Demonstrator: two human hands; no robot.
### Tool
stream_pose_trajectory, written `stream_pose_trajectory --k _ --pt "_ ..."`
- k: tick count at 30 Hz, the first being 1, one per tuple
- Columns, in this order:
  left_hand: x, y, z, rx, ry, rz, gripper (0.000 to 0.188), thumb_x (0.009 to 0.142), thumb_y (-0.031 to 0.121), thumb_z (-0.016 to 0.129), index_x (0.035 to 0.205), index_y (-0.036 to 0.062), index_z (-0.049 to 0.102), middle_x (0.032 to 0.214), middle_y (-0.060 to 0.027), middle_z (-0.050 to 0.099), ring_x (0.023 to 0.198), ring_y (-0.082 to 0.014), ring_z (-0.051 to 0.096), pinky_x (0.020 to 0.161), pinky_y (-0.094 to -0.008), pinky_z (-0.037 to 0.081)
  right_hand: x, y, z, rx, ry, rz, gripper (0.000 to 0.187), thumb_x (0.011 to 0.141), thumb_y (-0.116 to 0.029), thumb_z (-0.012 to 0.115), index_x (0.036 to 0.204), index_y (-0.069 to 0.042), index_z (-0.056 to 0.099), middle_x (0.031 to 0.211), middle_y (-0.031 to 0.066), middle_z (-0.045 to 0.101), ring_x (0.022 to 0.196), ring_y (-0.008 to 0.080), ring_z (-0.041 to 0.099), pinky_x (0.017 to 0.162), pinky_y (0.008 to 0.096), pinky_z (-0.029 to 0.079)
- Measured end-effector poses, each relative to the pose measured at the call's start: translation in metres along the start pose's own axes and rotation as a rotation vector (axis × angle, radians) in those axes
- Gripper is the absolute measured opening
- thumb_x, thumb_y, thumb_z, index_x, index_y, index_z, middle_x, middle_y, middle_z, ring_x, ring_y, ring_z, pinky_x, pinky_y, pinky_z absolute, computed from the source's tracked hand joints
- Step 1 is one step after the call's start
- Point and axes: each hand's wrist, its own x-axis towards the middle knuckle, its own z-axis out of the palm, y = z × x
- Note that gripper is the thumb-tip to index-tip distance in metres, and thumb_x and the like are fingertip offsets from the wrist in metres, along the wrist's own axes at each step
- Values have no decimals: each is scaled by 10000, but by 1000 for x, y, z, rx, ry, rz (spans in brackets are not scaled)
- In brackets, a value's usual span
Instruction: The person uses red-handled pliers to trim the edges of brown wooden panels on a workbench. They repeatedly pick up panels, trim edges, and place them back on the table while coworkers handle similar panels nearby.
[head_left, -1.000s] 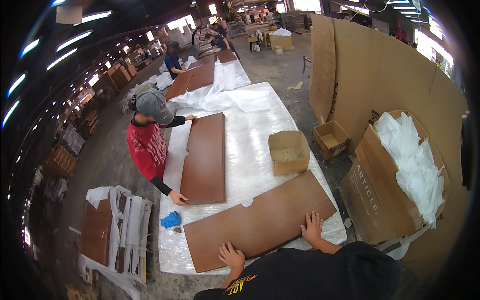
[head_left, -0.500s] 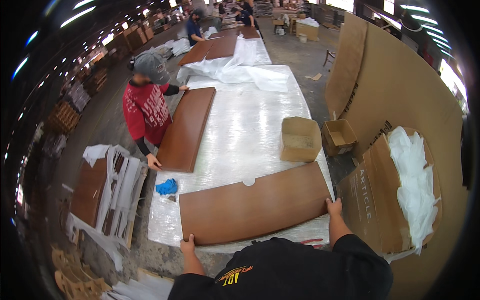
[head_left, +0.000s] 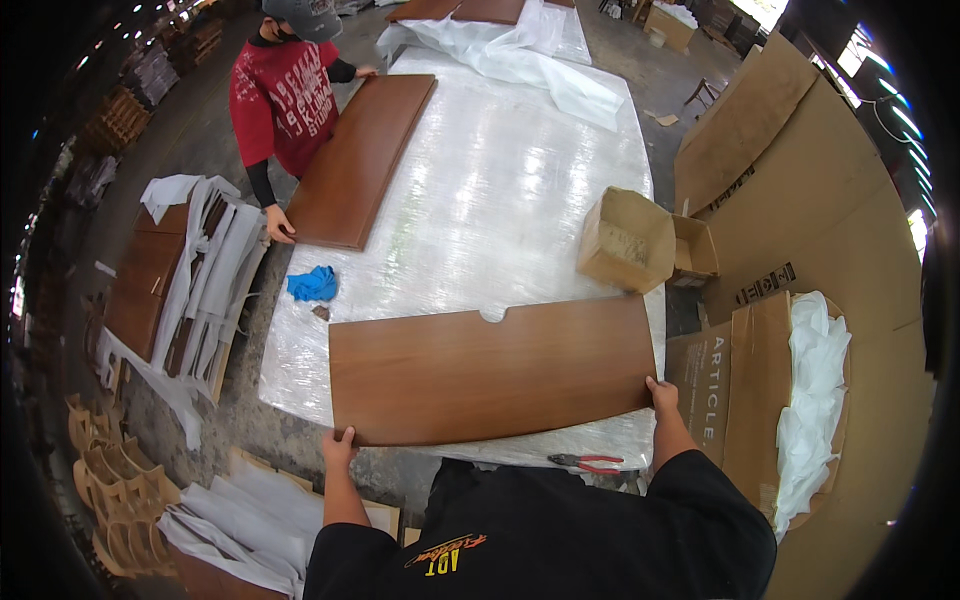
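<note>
A brown wooden panel (head_left: 490,375) with a small half-round notch in its far edge lies across the near end of the plastic-wrapped table (head_left: 480,190). My left hand (head_left: 340,449) grips its near left corner, thumb on top. At the right end, my right hand (head_left: 662,394) holds the edge near the corner in the same way. The fingers under the panel are hidden. Red-handled pliers (head_left: 592,463) rest on the wrap close to my body. Beyond the panel's left end sits a crumpled blue cloth (head_left: 313,284).
Across the table at left, a person in a red shirt (head_left: 285,100) holds another brown panel (head_left: 365,165). An open cardboard box (head_left: 627,240) stands at the right edge. Large cardboard sheets (head_left: 840,190) rise on the right. Wrapped panels (head_left: 150,280) are stacked at left.
The view has tipped downward, bringing the pliers fully into sight. My panel lies less slanted across the picture, both hands still on its ends. The other person still holds their panel.
</note>
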Motion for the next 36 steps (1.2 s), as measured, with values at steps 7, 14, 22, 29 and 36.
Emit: stream_pose_trajectory --k 7,14,22,29,36 --pt "-57 -65 -64 -60 60 -235 418 949 258 772 1217 2 578 986 -135 679 743 -309 726 577 -376 610 -6 -50 61 -121 -18 -58 488 872 -334 827 1132 73 754 1041 200 775 969 290 740 867 392 554" --pt "-98 -132 -105 -253 289 -282 487 882 197 836 1226 -26 573 952 -122 661 645 -238 663 466 -332 531 -14 -125 162 -246 -94 -262 484 870 -372 818 1124 38 770 1059 216 776 996 306 745 892 398 556" --pt "-157 -175 -131 -432 451 -448 650 953 429 751 1193 -157 601 1060 -252 705 725 -330 754 575 -429 651 -41 -211 271 -140 -214 -536 564 904 -352 814 1218 94 672 1205 234 714 1102 318 680 990 407 517" --pt "-173 -194 -146 -346 476 -366 356 1020 352 645 1143 28 730 971 -92 736 809 -243 700 682 -381 580 -70 -224 268 -102 -382 -444 565 933 -282 795 1289 114 604 1262 210 691 1087 340 679 1004 431 526" --pt "-122 -189 -164 -201 469 -308 607 985 524 644 1016 -78 713 854 -98 708 736 -187 633 666 -376 529 -94 -210 245 374 -558 267 701 1012 -355 670 1549 -6 383 1605 251 384 1441 495 410 1156 676 359"
